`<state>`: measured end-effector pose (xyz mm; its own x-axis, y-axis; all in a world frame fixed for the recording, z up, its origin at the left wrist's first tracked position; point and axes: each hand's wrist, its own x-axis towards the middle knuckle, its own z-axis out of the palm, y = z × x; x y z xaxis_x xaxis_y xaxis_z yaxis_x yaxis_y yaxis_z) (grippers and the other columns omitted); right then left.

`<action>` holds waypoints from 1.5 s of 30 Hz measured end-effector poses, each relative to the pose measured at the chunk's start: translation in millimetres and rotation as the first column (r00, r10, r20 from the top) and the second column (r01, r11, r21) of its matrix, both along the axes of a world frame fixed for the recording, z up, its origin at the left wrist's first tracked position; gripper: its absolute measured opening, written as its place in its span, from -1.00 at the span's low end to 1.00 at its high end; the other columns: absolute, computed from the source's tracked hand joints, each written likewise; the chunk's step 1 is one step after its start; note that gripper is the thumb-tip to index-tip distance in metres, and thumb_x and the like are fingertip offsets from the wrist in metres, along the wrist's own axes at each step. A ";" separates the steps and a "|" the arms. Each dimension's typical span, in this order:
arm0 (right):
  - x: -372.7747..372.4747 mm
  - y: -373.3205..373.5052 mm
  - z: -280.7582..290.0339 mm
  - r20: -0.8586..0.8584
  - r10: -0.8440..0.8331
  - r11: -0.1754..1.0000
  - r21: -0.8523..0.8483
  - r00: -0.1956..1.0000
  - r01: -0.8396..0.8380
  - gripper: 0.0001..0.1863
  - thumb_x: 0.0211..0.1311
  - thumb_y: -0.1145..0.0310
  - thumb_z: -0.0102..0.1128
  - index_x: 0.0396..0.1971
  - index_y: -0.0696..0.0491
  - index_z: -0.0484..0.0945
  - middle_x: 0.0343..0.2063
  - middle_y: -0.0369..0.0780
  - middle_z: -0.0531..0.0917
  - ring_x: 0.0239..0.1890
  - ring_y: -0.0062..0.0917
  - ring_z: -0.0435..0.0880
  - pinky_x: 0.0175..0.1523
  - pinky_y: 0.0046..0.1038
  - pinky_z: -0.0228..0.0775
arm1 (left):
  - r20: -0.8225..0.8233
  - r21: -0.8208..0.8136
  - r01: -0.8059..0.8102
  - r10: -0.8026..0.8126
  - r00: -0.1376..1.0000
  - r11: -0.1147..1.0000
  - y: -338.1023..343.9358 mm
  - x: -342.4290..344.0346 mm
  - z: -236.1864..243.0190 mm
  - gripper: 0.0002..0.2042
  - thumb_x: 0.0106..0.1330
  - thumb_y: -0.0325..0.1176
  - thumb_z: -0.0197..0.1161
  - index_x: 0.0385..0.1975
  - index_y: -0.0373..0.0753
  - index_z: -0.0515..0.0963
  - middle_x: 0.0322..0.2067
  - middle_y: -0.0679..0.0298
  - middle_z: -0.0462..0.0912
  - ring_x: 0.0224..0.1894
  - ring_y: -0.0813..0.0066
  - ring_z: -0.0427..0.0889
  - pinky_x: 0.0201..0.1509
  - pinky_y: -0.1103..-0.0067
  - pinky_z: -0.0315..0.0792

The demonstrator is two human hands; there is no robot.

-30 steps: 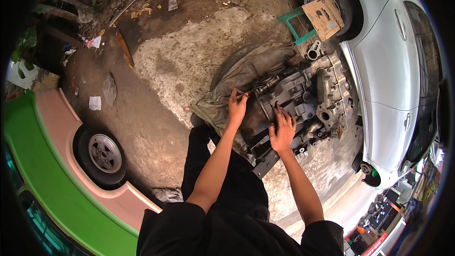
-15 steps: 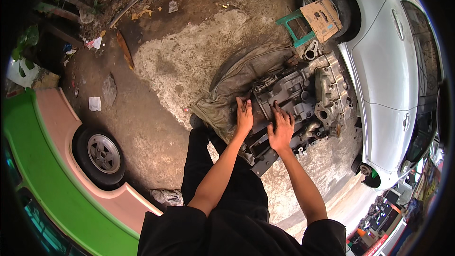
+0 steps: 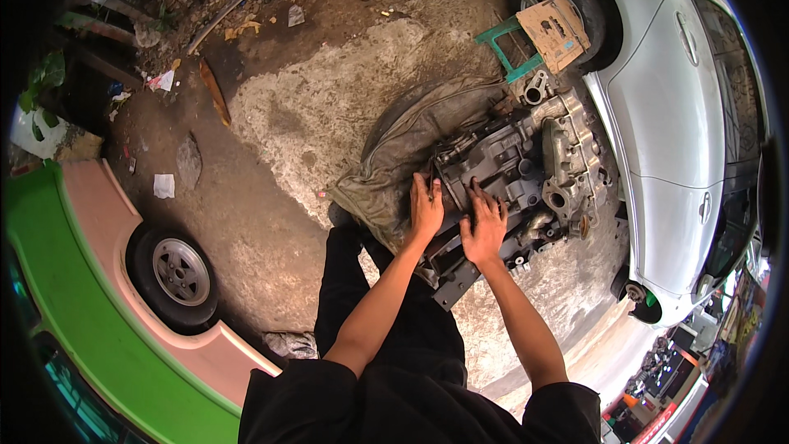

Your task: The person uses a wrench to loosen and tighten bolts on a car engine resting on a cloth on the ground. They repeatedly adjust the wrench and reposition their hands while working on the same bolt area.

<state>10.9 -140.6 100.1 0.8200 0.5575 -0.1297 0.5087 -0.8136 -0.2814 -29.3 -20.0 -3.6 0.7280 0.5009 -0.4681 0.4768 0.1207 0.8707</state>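
Note:
My left hand (image 3: pixel 426 210) rests on the near left edge of a dark, greasy engine block (image 3: pixel 499 166), fingers extended and slightly apart. Just right of it, my right hand (image 3: pixel 485 228) lies on the engine's top with fingers spread, the tips touching dark metal. Attached along the engine's right side is a silver metal housing (image 3: pixel 567 164) with flanged openings. The assembly lies on the ground with a crumpled, dirty grey-brown cloth (image 3: pixel 370 189) beside and partly under it, and a dark flat bracket (image 3: pixel 452 288) sticks out toward my legs.
A silver car (image 3: pixel 666 164) stands along the right, its rear wheel beside a green stool (image 3: pixel 505 53) carrying worn cardboard (image 3: pixel 555 33). A green-and-pink vehicle (image 3: pixel 94 271) is at lower left. Concrete ground (image 3: pixel 288 115) has litter, stones and wood pieces (image 3: pixel 214 90).
My left hand has moved down and to the right onto the engine's edge, closer to my right hand. My right hand has shifted slightly left, still on the metal.

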 end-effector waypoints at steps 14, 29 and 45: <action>0.3 3.1 5.1 -0.027 -0.030 0.998 0.050 0.999 0.031 -0.31 0.02 0.32 0.07 0.28 0.01 0.38 0.39 -0.23 0.37 0.31 -0.28 0.39 0.50 -0.04 -0.08 | 0.248 0.186 -0.135 0.086 0.965 0.973 22.1 23.3 5.9 -0.55 0.53 -0.34 0.03 0.29 -0.52 0.27 -0.11 -0.26 0.57 -0.10 -0.17 0.61 -0.05 0.21 0.46; 3.6 3.6 8.1 -0.026 -0.020 0.997 0.071 0.999 0.022 -0.32 -0.03 0.30 0.08 0.24 0.02 0.41 0.37 -0.27 0.40 0.28 -0.36 0.41 0.50 -0.05 -0.08 | -0.268 -0.685 -0.078 -0.151 0.951 0.724 103.7 90.3 -45.3 -0.85 0.47 -0.25 0.09 -0.22 -0.14 0.54 -0.43 0.29 0.61 -0.50 0.44 0.58 -0.45 0.49 0.40; 3.8 3.1 7.5 -0.018 -0.022 0.994 0.103 1.000 0.024 -0.30 -0.04 0.29 0.05 0.26 0.03 0.41 0.36 -0.25 0.42 0.27 -0.29 0.43 0.48 -0.06 -0.04 | -0.204 -0.669 0.027 -0.219 0.954 0.743 110.0 75.5 -66.9 -0.74 0.53 -0.18 0.11 -0.09 -0.28 0.45 -0.35 0.19 0.61 -0.40 0.32 0.63 -0.42 0.41 0.50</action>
